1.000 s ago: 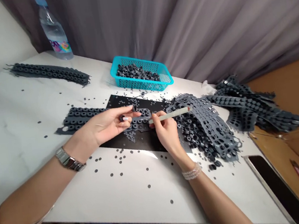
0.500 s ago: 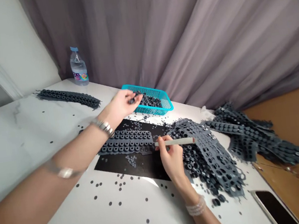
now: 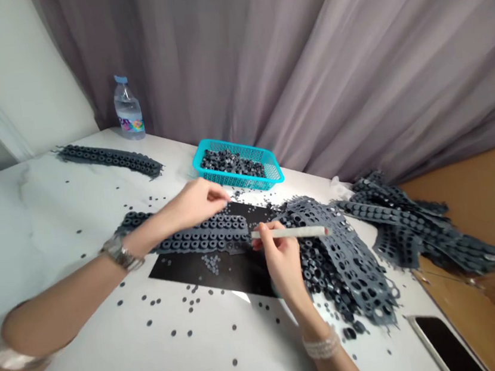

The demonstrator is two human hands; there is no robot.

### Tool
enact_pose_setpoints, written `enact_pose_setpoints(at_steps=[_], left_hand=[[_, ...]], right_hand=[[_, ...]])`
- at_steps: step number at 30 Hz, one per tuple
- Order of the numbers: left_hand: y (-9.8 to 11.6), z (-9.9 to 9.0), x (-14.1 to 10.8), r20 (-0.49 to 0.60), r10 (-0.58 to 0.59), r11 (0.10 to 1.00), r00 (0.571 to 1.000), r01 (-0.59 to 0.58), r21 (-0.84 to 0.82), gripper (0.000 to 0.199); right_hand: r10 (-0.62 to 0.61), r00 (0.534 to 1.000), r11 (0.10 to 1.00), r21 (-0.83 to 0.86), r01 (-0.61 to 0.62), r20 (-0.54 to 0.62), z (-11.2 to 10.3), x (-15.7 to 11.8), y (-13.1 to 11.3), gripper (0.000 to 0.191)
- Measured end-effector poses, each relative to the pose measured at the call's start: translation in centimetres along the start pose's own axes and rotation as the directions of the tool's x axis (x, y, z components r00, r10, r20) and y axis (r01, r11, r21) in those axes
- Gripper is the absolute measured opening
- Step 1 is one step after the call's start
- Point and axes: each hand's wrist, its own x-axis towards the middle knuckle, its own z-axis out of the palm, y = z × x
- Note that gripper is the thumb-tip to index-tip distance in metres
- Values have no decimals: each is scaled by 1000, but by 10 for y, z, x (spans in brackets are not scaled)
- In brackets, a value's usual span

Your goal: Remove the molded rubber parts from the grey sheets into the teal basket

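My right hand [image 3: 282,253] grips a white pen-like stick [image 3: 302,231] with a reddish far end. Its other end lies at the right edge of a dark grey rubber sheet [image 3: 208,236] carrying rows of ring-shaped pieces. My left hand [image 3: 199,202] hovers over this sheet's back edge, fingers loosely curled together, no piece visible in them. Under the sheet lies a black mat [image 3: 240,273]. Behind the left hand stands a turquoise basket [image 3: 275,173] with many small dark rings [image 3: 231,162] inside.
Right of the mat, a holed rubber sheet [image 3: 351,257] lies over loose black rings [image 3: 316,267]. More strips [image 3: 419,224] are piled farther right. A phone [image 3: 447,341] lies at the front right. A water bottle [image 3: 129,110] and another strip [image 3: 109,157] are at the back left. Small discs [image 3: 174,333] dot the table.
My left hand has moved from over the basket down and toward me, above the rubber sheet. The dark piece at its fingers is no longer seen. My right hand stays almost in place.
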Motion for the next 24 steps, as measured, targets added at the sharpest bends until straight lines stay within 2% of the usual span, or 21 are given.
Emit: enact_pose_setpoints(at_steps=[2,5,13,20,24], left_hand=[[-10,11,-33,115,115,939,987,-146,311,26],[-19,26,-59,219,168,846,961,-254,469,33],[-23,42,-56,283,171,746,944,-312,588,30],[-14,43,-57,226,142,761,964,-252,598,30],[-12,45,-56,234,167,735,958,-279,618,30]], right_hand=[[45,997,998,38,-47,64,7,1,1,33],[45,991,999,3,-45,128,18,0,1,33],[-20,985,986,-159,48,174,27,-4,-5,33],[-36,983,976,-206,73,179,26,-5,-8,31],[-45,982,972,-219,85,181,27,-5,-10,30]])
